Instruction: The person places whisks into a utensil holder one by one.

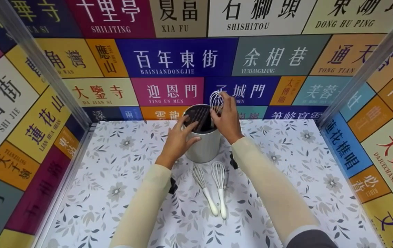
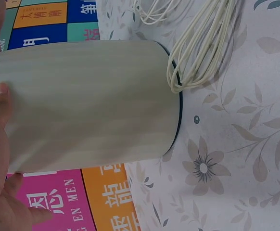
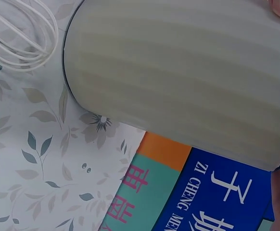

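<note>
One whisk (image 1: 216,100): up at the top of the pot, round wires pointing up, low end likely inside, hard to see past the fingers.
Right hand (image 1: 230,120): pinching that whisk low on the wires, by the right side of the pot's rim.
Pot (image 1: 202,148): tall, pale and round, standing upright on the flowery cloth (image 1: 113,213), near the wall of signs (image 1: 175,57).
Black slotted piece (image 1: 198,113): in the mouth of the pot.
Left hand (image 1: 177,143): holding the pot's left rim, thumb on the pale outside, a finger over the edge, others spread.
Left whisk (image 1: 207,193): lying on the cloth, close to the pot's foot, wires toward the pot, handle pointing away from it.
Right whisk (image 1: 220,193): just beside, lying much the same way, no hand on either.
Done so far: by the look, one whisk at the pot and maybe partly in.
Left to do: perhaps letting go of this whisk, then two more on the cloth; only a guess, going in or coming out impossible to tell.
</note>
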Demonstrator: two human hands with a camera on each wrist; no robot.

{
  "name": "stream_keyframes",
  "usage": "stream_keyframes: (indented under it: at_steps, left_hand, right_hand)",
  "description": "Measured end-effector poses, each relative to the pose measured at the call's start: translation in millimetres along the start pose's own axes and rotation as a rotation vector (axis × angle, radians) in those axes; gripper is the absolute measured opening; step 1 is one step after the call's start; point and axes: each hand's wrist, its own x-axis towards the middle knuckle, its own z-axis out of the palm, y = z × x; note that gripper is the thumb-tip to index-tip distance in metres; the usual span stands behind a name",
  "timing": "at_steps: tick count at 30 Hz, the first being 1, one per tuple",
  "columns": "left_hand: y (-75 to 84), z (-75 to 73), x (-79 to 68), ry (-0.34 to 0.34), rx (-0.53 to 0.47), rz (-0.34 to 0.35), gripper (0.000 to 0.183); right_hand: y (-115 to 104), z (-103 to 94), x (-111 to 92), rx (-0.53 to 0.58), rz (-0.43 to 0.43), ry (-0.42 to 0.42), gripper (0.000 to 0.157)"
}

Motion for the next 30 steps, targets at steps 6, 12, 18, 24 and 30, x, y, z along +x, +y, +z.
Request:
stream_keyframes:
  at_steps: [6,12,18,24,30]
  left_hand:
    - [1.8,-0.2,0.2,-0.026,0.016,-0.027,0.063]
    - [2.0,0.4,1.1,-0.035,0.028,-0.037,0.063]
    - [1.8,0.4,0.4,-0.025,0.025,-0.029,0.063]
    - [1.3,0.2,0.0,-0.007,0.026,-0.014,0.062]
    - [1.4,-0.8,0.3,-0.013,0.011,-0.014,0.062]
  right_hand:
    - [2,3.4,-4,-0.002,0.020,-0.010,0.065]
    - [3,4.9,-8,-0.009,0.027,-0.024,0.064]
    - [1,5.8,-11,-0.004,0.042,-0.038,0.064]
    - [3,8.2,-14,-0.003,0.032,-0.033,0.062]
    - [3,8.3,-16,0.000,0.006,-0.015,0.060]
